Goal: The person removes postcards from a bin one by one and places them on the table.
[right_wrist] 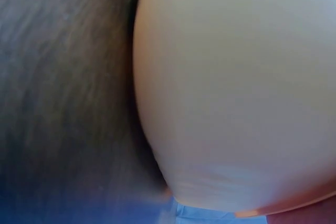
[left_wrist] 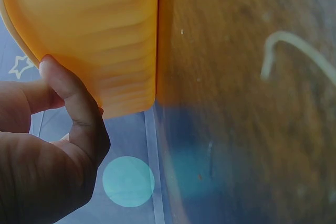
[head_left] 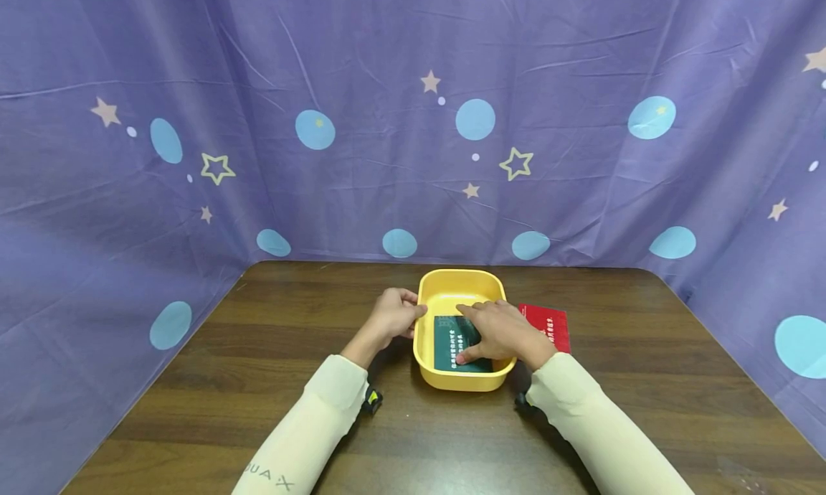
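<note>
A yellow plastic tub (head_left: 459, 382) stands on the table, and a dark green booklet (head_left: 445, 348) with white lettering lies inside it. My left hand (head_left: 392, 313) pinches the tub's left rim; the left wrist view shows a bent finger (left_wrist: 76, 90) against the tub's outer wall (left_wrist: 115, 40). Over the right side of the tub, my right hand (head_left: 500, 328) has its thumb on the booklet's face and its index finger stretched past the booklet's far edge. It covers the booklet's right part. In the right wrist view the pale tub wall (right_wrist: 236, 93) fills most of the picture, blurred.
A red booklet (head_left: 556, 328) with white lettering lies on the wooden table (head_left: 290, 323) just right of the tub, partly behind the right hand and wrist. A purple curtain (head_left: 387, 64) with stars and blue circles hangs along the table's back and sides.
</note>
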### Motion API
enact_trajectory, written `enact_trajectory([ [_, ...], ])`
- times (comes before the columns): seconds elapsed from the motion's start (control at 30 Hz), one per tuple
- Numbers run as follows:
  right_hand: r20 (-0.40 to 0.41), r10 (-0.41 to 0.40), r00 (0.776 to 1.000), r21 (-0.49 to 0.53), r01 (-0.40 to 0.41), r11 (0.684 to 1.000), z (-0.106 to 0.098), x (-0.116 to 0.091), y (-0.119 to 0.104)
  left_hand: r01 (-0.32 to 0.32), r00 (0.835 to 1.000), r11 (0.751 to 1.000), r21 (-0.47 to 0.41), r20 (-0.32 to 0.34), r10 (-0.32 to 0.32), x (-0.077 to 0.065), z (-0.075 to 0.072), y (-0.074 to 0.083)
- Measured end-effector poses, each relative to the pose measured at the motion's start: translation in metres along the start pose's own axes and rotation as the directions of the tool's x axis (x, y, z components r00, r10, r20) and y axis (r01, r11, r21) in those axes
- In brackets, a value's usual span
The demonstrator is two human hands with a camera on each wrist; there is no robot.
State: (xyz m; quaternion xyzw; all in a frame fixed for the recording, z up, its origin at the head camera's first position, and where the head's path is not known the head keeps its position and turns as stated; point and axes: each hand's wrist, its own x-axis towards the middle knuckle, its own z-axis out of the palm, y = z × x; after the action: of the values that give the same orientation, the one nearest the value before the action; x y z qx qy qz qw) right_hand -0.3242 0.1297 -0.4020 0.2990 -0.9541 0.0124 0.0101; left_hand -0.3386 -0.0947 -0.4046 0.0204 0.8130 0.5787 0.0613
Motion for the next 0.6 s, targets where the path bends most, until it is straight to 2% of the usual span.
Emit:
enact_trajectory([
  [0.17, -0.034, 0.007, 0.999, 0.019, -0.006, 1.0, -0.0002, 0.0009, 0.0011, -0.005, 1.0, 1.0, -0.005, -0.007, 0.005, 0.0001, 0.0003, 0.001],
  [0.37, -0.086, 0.029, 0.996, 0.091, -0.021, 0.996, 0.0, 0.0016, 0.0032, -0.002, 1.0, 1.0, -0.007, -0.003, 0.002, -0.0014, -0.0006, 0.0021],
  [0.6, -0.184, -0.002, 0.983, 0.136, 0.028, 0.99, -0.0052, -0.001, 0.0036, 0.003, 1.0, 1.0, -0.013, -0.002, -0.003, -0.0024, -0.0004, 0.0019],
])
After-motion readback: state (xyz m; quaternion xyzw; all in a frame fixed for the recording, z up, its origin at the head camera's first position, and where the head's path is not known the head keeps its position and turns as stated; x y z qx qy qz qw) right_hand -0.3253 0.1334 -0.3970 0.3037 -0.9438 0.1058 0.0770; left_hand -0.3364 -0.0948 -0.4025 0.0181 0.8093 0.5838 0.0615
